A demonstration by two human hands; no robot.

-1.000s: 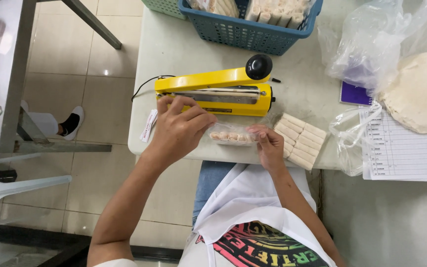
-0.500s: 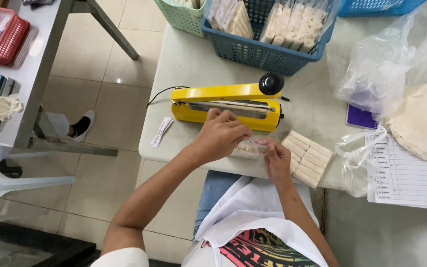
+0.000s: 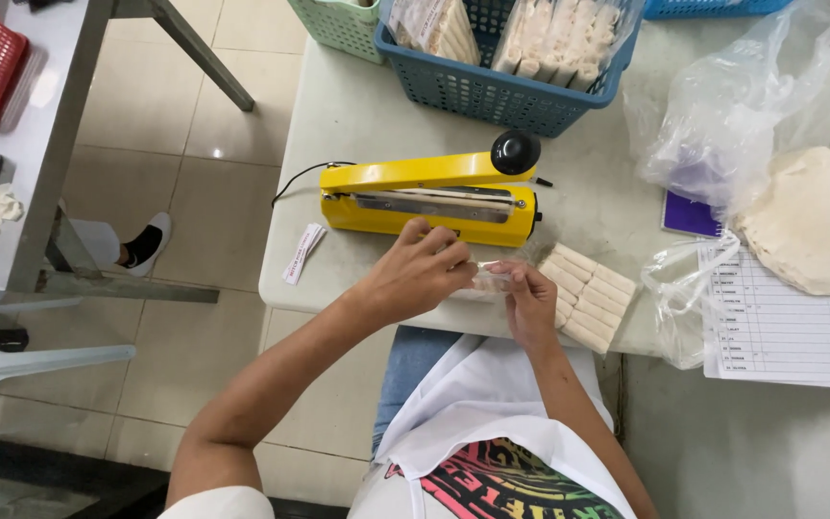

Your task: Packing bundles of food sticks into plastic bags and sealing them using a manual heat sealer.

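Now pinching small clear pouch of pale rolls (image 3: 488, 281) between left hand (image 3: 415, 274) and right hand (image 3: 528, 300), at six o'clock of yellow heat sealer (image 3: 429, 200); seemingly light, limp, slippery, best gripped at film edges.

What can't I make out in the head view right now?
- Small clear bag: mostly hidden by left hand and right hand; contents and each grip unclear.
- Blue basket: cut off by top edge.
- Paper form: writing too small.
- Sealer gap: too small to tell.
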